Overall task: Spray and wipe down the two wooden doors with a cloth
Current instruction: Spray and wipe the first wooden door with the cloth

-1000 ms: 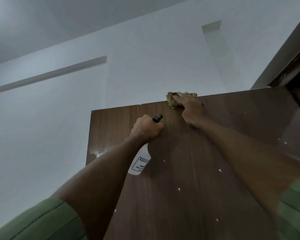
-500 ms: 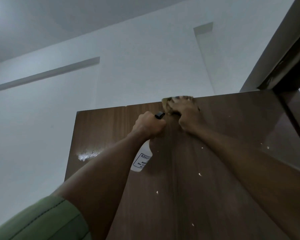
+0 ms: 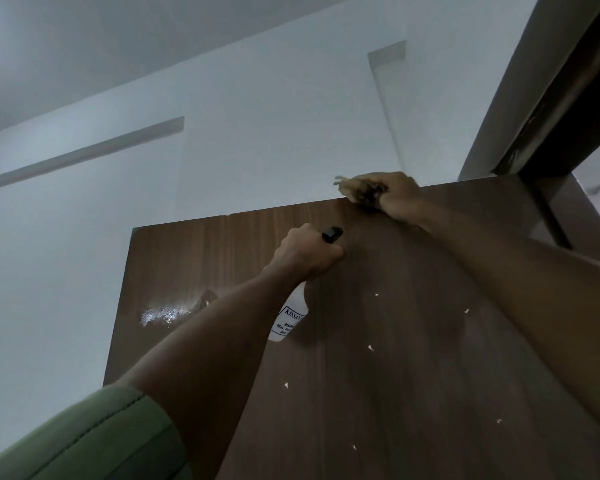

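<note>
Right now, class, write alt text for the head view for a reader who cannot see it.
Seen from below, the right hand presses a tan cloth to the top edge of a dark wooden door. The left hand grips a white spray bottle against the door's face. A wet patch glistens near its left edge.

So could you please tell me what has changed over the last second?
The right hand slid the cloth rightward along the door top, now at its upper edge. The left hand keeps its grip on the spray bottle; nothing was let go.
</note>
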The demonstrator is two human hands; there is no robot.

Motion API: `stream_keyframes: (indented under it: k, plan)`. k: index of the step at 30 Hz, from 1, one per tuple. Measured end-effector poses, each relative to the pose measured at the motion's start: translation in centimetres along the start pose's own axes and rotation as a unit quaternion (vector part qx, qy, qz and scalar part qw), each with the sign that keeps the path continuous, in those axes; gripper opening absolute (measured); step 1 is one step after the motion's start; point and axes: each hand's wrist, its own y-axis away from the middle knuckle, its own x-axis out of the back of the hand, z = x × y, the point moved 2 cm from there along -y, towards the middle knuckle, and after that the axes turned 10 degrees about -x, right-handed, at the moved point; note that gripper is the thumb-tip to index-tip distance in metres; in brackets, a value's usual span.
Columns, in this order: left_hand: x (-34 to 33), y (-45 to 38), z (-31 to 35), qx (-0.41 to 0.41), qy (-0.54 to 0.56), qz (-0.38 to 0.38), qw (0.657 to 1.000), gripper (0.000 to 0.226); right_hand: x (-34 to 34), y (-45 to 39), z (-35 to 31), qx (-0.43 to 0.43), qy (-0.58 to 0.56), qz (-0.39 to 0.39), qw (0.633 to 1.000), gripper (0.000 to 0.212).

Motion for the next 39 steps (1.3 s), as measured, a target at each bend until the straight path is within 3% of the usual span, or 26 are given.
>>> stream_keyframes:
  k: [5,8,11,15,16,18,20,21,23,25,27,30,32,36,39]
  plan:
    - [-1.0,-0.1,2.0,-0.026,-0.073,0.016,0.997,0.027,1.9,-0.3,1.8,-0.017,0.037,0.001,0.999,0.064]
    - [-1.1,-0.8,2.1,-0.023,-0.042,0.042,0.998,0.025,-0.8,1.2,1.2,0.081,0.031,-0.063,0.994,0.062]
    - [-1.2,-1.2,1.9,-0.016,-0.002,0.078,0.997,0.031,-3.3,5.8,3.2,0.173,0.134,0.014,0.976,0.062]
    - [-1.2,-1.4,1.9,0.009,0.032,0.087,0.996,0.026,-2.8,9.4,4.9,0.328,0.168,-0.091,0.925,0.064]
    - [-1.2,-1.4,2.1,0.016,0.042,0.086,0.995,0.029,-2.0,7.6,4.8,0.311,0.173,-0.071,0.932,0.066]
    - [-1.4,-1.3,2.6,0.023,0.060,0.082,0.995,0.038,-0.5,2.8,4.4,0.170,0.179,0.016,0.969,0.078]
    - [-1.7,-1.5,2.8,0.019,0.066,0.076,0.995,0.038,-0.5,1.6,2.7,0.051,0.187,0.050,0.980,0.083]
    - [-1.9,-1.6,2.9,0.016,0.066,0.078,0.995,0.036,-1.3,2.6,2.2,0.070,0.189,0.062,0.977,0.078]
    - [-2.1,-2.1,2.9,0.010,0.063,0.083,0.995,0.036,-3.3,6.6,3.2,0.218,0.185,0.049,0.957,0.061]
    - [-2.6,-2.7,3.0,0.010,0.062,0.080,0.995,0.030,-3.3,9.2,5.7,0.306,0.191,-0.031,0.932,0.053]
    - [-3.0,-3.0,3.3,0.009,0.057,0.081,0.995,0.031,-0.8,6.6,7.7,0.299,0.186,-0.044,0.935,0.063]
    - [-3.8,-3.5,4.1,0.004,0.049,0.072,0.996,0.028,2.7,1.1,8.2,0.119,0.160,0.059,0.978,0.090]
    - [-4.3,-3.7,4.8,-0.003,0.043,0.060,0.997,0.026,2.2,1.8,7.2,0.055,0.169,0.096,0.979,0.088]
    - [-4.9,-3.8,6.5,0.000,0.064,0.059,0.996,0.025,-0.4,8.6,9.4,0.250,0.176,0.019,0.952,0.070]
    - [-5.6,-4.1,7.8,0.001,0.070,0.054,0.996,0.036,3.2,5.6,10.7,0.264,0.178,-0.007,0.948,0.076]
